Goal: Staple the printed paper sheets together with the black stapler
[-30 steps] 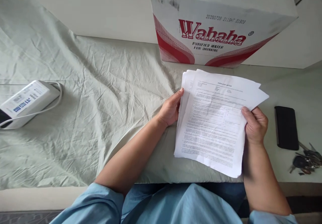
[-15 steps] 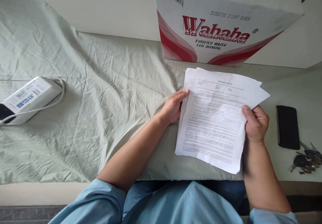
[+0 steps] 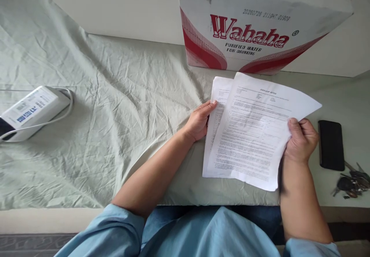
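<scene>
Two overlapping printed paper sheets are held above the cloth-covered table's front edge. My left hand (image 3: pixel 200 120) pinches the left edge of the rear sheet (image 3: pixel 221 89), thumb on top and fingers underneath. The front sheet (image 3: pixel 251 133), headed "Overleaf Notes", covers most of the rear one. My right hand (image 3: pixel 302 139) grips the front sheet at its right edge, thumb on its face; the other fingers are partly hidden behind. Its upper right corner sticks out to a point.
A Wahaha water carton (image 3: pixel 248 29) stands behind the papers against the white wall. A black phone (image 3: pixel 331 145) and a bunch of keys (image 3: pixel 352 182) lie at the right. On the left rests a white box-shaped device (image 3: pixel 36 112) with a cable, on the wrinkled cloth (image 3: pixel 115 106).
My right hand has moved right, sliding the front sheet right and slightly up, so more of the rear sheet shows. My left hand has hardly moved.
</scene>
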A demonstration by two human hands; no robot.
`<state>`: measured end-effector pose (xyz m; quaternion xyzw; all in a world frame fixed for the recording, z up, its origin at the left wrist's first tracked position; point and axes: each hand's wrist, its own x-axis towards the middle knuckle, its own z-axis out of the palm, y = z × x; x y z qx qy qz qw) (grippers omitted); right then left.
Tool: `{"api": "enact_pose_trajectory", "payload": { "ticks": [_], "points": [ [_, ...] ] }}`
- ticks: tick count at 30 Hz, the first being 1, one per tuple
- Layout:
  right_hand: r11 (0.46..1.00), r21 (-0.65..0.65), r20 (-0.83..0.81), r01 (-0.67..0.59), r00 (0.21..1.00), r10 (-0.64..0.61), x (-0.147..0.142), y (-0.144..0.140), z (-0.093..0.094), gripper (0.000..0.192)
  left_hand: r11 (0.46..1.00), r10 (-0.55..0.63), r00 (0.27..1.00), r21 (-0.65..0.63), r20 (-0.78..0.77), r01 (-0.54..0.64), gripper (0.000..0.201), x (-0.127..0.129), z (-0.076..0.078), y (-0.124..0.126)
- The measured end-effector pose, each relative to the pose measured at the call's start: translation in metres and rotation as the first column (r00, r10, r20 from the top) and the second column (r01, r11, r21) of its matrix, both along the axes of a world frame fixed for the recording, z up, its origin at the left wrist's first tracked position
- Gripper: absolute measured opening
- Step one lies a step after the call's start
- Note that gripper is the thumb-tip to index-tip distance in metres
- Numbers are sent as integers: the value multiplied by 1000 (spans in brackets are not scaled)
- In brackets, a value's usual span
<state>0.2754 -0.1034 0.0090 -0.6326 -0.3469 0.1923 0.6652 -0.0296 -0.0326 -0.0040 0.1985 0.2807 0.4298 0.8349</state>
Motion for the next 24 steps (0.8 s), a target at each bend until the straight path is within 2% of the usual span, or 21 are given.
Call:
{"api": "enact_pose_trajectory", "payload": {
  "ticks": [6, 20, 24],
  "points": [
    [995, -68, 32, -66, 997, 68, -11, -4, 1, 49, 999, -33, 999, 14, -6, 33, 47, 0, 1, -2],
    [993, -74, 86, -97, 991, 103, -12, -7, -3, 49, 992, -92, 994, 84, -56, 96, 50, -1, 3, -4],
    [993, -71, 86, -99, 991, 105, -15, 0, -3, 47, 994, -69, 994, 79, -81, 76, 51, 0, 2, -6]
  ]
}}
